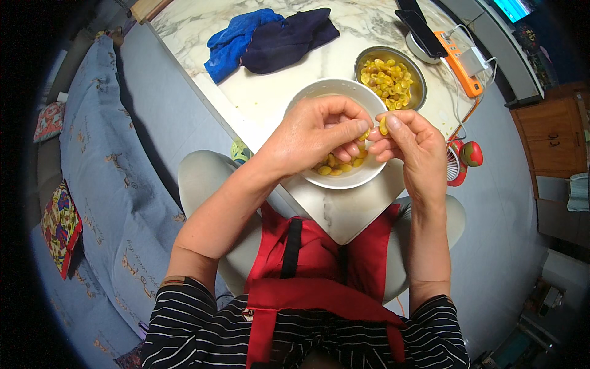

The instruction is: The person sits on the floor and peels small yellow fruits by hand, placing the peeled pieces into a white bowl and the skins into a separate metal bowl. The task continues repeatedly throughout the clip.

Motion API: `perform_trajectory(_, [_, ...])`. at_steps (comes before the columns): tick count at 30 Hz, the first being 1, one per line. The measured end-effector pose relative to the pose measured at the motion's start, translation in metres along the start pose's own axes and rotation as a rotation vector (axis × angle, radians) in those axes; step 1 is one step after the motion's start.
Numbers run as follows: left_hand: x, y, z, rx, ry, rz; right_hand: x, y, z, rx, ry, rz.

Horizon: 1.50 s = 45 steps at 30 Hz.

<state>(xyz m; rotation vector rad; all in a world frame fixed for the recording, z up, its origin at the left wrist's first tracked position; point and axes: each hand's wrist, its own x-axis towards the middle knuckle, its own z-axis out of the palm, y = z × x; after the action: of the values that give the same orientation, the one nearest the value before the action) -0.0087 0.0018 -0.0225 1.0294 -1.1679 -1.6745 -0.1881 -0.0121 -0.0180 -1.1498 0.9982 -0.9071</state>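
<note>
Over a white bowl [343,182] my two hands are close together, fingertips nearly meeting. My left hand [322,131] pinches a small yellow-green fruit piece [364,135] between thumb and fingers. Between the thumb and index finger of my right hand [410,143] is another yellow fruit piece [383,126], its cut side not clearly visible. Yellow fruit pieces [325,170] lie in liquid in the white bowl, partly hidden by my left hand. Just beyond it, a steel bowl [421,87] holds many yellow-green fruit halves [389,80], which look like grapes.
The bowls stand on a marble-patterned table [343,217] whose corner points at me. Farther back lie a blue cloth [230,39] and a dark cloth [290,41]. At the right are a phone [420,33], an orange power strip [461,69] with cables, and a red fan [455,163].
</note>
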Motion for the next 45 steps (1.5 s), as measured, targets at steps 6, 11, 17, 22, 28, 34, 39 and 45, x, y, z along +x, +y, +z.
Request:
perform_trajectory(6, [0.005,-0.001,0.001,0.042,0.047,-0.005,0.002,0.001,-0.001,-0.034,-0.027,-0.033])
perform_trajectory(11, [0.013,-0.001,0.009,0.126,0.109,0.042,0.002,0.000,-0.004,-0.013,-0.023,-0.063])
perform_trajectory(17, [0.025,0.000,0.008,0.266,0.188,0.079,0.002,-0.001,-0.007,-0.184,0.009,-0.173])
perform_trajectory(22, [0.033,0.003,0.003,0.924,0.159,0.241,0.008,-0.009,-0.026,-0.306,0.229,-0.313])
perform_trajectory(28, [0.042,-0.006,0.022,1.797,0.020,0.266,0.006,-0.014,-0.040,-0.295,0.256,-0.331])
perform_trajectory(34, [0.044,0.070,0.035,1.630,0.025,0.420,0.001,-0.024,-0.062,-0.199,0.376,-0.405])
perform_trajectory(39, [0.135,0.051,0.022,1.648,0.015,0.333,0.013,-0.017,-0.065,-0.318,0.371,-0.309])
perform_trajectory(45, [0.099,0.057,0.010,1.621,0.208,0.559,0.000,-0.013,-0.038,-0.773,0.149,-0.626])
